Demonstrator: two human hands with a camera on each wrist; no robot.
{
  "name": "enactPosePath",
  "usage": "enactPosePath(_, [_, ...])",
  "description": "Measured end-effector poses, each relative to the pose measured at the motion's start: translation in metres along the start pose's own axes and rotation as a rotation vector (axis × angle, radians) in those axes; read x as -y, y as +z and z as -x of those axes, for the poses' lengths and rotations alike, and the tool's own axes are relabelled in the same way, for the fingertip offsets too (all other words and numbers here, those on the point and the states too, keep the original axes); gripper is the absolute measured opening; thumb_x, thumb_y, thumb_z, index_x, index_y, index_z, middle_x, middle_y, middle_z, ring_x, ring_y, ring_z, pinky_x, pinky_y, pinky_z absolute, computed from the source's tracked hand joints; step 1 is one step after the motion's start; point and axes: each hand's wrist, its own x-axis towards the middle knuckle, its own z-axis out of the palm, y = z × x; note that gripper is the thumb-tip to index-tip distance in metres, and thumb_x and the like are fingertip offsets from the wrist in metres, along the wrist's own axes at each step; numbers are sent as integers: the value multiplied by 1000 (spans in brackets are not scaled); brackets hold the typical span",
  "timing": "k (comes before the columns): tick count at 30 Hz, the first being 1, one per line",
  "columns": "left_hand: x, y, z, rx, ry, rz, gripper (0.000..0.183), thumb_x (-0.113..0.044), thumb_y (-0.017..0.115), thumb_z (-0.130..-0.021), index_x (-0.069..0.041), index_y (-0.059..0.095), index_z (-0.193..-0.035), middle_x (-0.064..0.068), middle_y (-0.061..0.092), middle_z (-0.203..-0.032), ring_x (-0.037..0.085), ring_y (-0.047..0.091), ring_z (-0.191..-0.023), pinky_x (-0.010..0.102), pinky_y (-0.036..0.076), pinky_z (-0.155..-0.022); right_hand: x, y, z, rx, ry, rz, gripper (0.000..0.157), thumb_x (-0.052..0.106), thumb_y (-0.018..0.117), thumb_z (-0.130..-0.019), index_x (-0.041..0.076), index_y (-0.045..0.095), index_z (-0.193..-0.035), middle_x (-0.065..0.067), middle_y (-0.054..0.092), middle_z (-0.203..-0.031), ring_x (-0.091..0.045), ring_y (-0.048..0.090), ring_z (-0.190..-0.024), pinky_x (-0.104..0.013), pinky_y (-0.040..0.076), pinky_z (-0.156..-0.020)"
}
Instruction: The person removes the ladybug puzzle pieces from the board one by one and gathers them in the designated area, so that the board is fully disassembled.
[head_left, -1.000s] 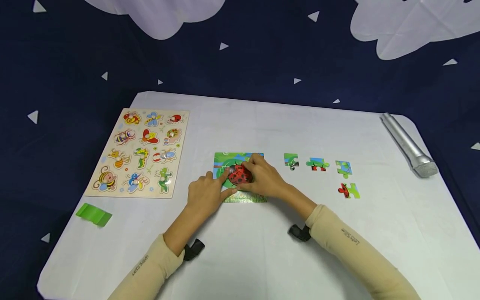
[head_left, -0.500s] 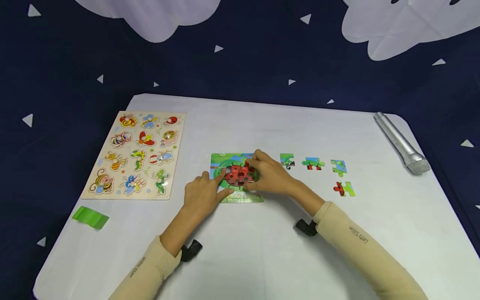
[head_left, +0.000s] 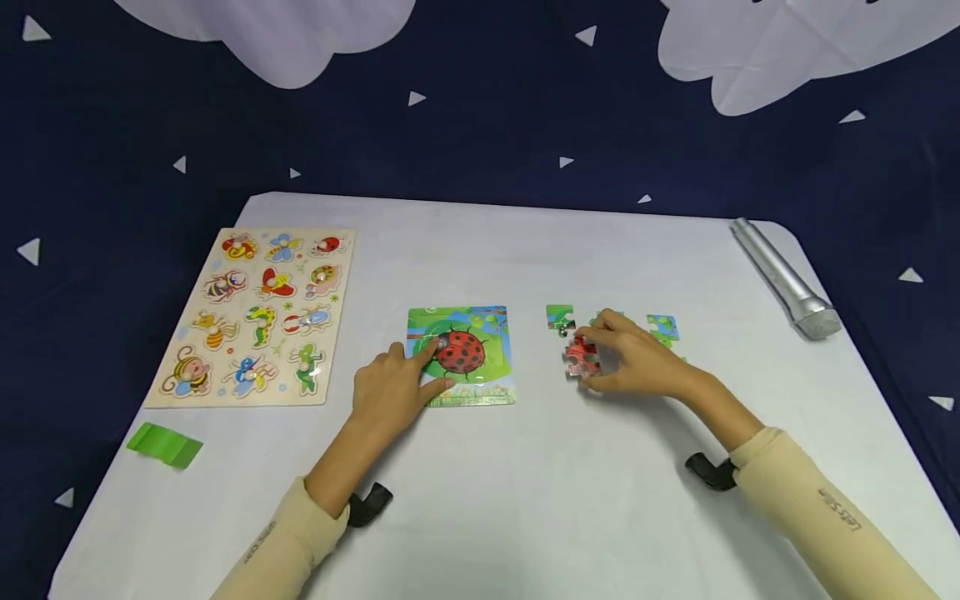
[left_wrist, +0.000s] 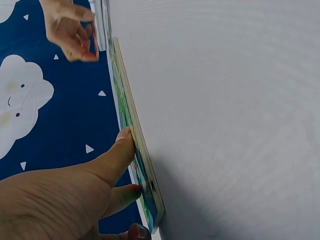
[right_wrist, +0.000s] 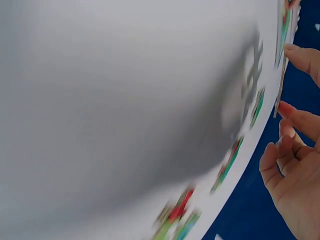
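Observation:
My left hand [head_left: 388, 387] rests on the left side of a small square puzzle board [head_left: 476, 396], index finger and thumb touching its surface. The board shows a printed red ladybug [head_left: 461, 351] on green. To the right of the board, my right hand [head_left: 637, 354] pinches a red jigsaw piece [head_left: 581, 358] between thumb and fingers. In the right wrist view that piece [right_wrist: 281, 87] is seen edge-on, raised above the table. Close by lie a green corner jigsaw piece [head_left: 559, 317] and a blue and green one [head_left: 663, 326]. Other pieces are mostly hidden behind the right hand.
A wooden peg puzzle board [head_left: 247, 321] with several insects lies at the left. Below it is a folded green strip [head_left: 165, 445]. A silver microphone [head_left: 785, 279] lies near the right edge of the white table [head_left: 525, 500].
My right hand has lifted the red jigsaw piece off the puzzle board and carried it right, uncovering the printed ladybug. My left hand stays on the board. The head view has shifted slightly.

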Motion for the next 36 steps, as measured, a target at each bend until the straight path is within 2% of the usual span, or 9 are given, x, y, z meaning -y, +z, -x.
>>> enactPosePath(4, [5,-1,3,-2,-4,3,68,-62,66,-85,-22,60,-139,15,60,-83,19,45,-53,30,34,-39,-15,-9,13,-4,18,47,70,23,87,-72,-1,61,-133,-3,50,-104,-16,43,-93,-36,41,-80])
enactPosePath(8, [8,-1,5,-21,-2,5,68,-62,67,-84,-22,60,-139,15,62,-82,20,48,-53,31,35,-39,-25,-14,21,10,46,81,70,23,87,-72,0,62,-133,-3,51,-103,-16,42,-89,-33,39,-74])
enactPosePath(16, [14,-3,9,-33,-2,14,71,-62,68,-83,-20,59,-140,13,60,-78,19,47,-53,31,35,-40,-34,-13,23,24,79,74,71,29,89,-72,2,63,-132,-5,51,-101,-16,41,-86,-30,38,-71])
enactPosePath(21, [17,-4,12,-28,-27,26,76,-63,70,-81,-19,57,-142,13,60,-79,21,50,-56,33,37,-41,-34,-9,22,-2,70,81,73,32,90,-71,5,63,-133,-4,51,-100,-16,42,-86,-29,38,-70])
enactPosePath(29, [22,-4,16,-17,-48,32,83,-66,71,-78,-17,55,-143,12,59,-76,22,49,-55,33,36,-42,-7,5,-4,-22,-9,56,71,37,89,-72,9,65,-132,-4,48,-98,-15,41,-84,-31,36,-71])
enactPosePath(36, [22,-2,19,-5,-51,43,83,-67,69,-79,-16,55,-144,13,59,-75,21,48,-55,34,36,-42,40,23,-48,-8,-65,4,69,39,85,-76,9,64,-134,-6,49,-101,-16,41,-92,-34,38,-75])
